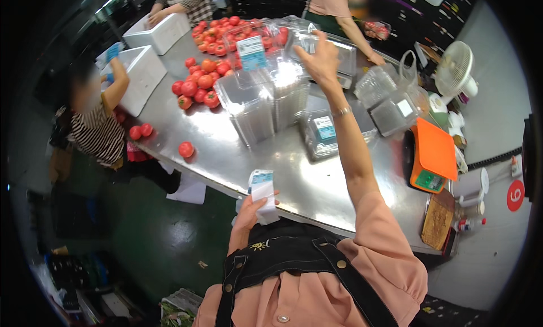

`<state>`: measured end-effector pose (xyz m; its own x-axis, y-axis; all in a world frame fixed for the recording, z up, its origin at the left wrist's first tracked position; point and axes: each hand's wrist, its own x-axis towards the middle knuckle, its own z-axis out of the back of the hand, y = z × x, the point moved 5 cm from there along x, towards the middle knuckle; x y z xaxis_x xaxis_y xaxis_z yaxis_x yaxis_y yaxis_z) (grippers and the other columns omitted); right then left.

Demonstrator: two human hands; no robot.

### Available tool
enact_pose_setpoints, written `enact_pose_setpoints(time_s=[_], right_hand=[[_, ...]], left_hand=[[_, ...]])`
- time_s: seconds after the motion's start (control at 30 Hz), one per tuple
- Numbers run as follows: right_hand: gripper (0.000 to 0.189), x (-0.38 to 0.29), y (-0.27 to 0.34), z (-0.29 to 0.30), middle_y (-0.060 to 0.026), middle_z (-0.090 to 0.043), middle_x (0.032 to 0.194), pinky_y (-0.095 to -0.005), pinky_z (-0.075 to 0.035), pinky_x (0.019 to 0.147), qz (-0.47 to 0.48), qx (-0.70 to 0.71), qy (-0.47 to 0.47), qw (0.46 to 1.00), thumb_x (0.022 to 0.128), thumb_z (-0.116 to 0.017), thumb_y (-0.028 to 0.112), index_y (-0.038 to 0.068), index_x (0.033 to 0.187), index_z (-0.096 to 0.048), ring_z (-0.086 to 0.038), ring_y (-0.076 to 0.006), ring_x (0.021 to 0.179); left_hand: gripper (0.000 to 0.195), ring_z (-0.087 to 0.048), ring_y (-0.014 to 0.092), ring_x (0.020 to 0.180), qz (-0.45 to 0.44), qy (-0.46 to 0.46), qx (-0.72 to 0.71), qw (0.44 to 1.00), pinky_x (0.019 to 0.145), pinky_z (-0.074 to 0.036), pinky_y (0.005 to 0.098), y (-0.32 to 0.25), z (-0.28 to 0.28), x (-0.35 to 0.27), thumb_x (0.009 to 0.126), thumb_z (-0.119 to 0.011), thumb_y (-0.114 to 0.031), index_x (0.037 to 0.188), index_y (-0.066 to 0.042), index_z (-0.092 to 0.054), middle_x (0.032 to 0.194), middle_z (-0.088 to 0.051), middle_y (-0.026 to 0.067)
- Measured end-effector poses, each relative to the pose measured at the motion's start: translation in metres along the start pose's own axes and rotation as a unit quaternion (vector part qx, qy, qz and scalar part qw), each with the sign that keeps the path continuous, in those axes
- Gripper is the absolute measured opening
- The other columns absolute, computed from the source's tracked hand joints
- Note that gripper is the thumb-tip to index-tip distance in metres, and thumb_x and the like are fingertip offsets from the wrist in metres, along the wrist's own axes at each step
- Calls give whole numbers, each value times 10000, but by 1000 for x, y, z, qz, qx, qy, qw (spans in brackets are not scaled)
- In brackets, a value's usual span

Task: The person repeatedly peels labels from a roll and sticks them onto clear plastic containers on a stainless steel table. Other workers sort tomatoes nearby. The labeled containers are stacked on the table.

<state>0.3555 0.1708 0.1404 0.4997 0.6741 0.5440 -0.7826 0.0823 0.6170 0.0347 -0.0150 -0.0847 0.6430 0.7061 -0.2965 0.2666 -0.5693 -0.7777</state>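
Note:
My left hand (pixel 250 210) holds a strip of printed labels (pixel 263 191) at the near edge of the steel table (pixel 297 178). My right hand (pixel 322 59) reaches out over the far part of the table, fingers spread, near clear plastic containers; whether it touches one cannot be told. Tall stacks of clear plastic clamshell containers (pixel 248 102) stand left of my right forearm. A label (pixel 251 53) sits on the clear plastic above them. Under my forearm lies another labelled clamshell container (pixel 324 132). Red tomatoes (pixel 199 83) are piled behind and left of the stacks.
An orange scale (pixel 435 153) stands at the right, with a white fan (pixel 456 70) behind it. More clear containers (pixel 394 110) lie nearby. A striped-shirted co-worker (pixel 95 132) is at the left by white foam boxes (pixel 142 76); two more people stand across the table.

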Motion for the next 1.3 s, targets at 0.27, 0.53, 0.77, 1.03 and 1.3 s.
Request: enact_pose_setpoints(time_s=[0.27, 0.53, 0.77, 1.03, 1.3], right_hand=[[844, -114, -216, 40, -256, -448, 1191, -578, -360, 867, -228, -375, 121, 891, 665, -699, 491, 217, 1379, -343, -446, -408, 1106], [934, -88, -242, 43, -272, -438, 1204, -568, -353, 862, -185, -374, 174, 892, 671, -669, 536, 240, 1450, -246, -445, -409, 1102], [938, -76, -238, 49, -278, -431, 1213, -576, -348, 869, -145, -388, 194, 889, 652, -658, 623, 312, 1441, -257, -450, -434, 1089], [830, -94, -229, 3, -249, -421, 1282, -680, -373, 837, -84, -377, 246, 889, 680, -682, 533, 343, 1394, -304, -417, -462, 1175], [740, -173, -238, 2, -169, -449, 1308, -551, -391, 900, 58, -326, 133, 934, 731, -712, 397, 85, 1333, -414, -441, -371, 1166]], left_hand=[[390, -657, 232, 839, 9, -37, 11, 999, 765, -523, 332, 4, 4, 8, 958, -477, -203, 1268, 33, -452, 1099, -635, 169], [378, -651, 237, 890, 16, -25, 52, 998, 808, -510, 352, -2, -1, 13, 958, -468, -190, 1259, 38, -456, 1109, -630, 178], [352, -642, 234, 924, 31, 0, 55, 998, 824, -504, 341, 4, -5, 14, 967, -450, -187, 1236, 38, -476, 1140, -622, 171], [362, -644, 233, 937, 17, -24, 42, 999, 823, -524, 353, 11, -1, 6, 956, -479, -183, 1246, 34, -479, 1128, -627, 160], [304, -638, 194, 892, -42, 19, 34, 998, 786, -503, 304, 13, -7, 17, 953, -479, -159, 1174, 41, -538, 1097, -638, 139]])
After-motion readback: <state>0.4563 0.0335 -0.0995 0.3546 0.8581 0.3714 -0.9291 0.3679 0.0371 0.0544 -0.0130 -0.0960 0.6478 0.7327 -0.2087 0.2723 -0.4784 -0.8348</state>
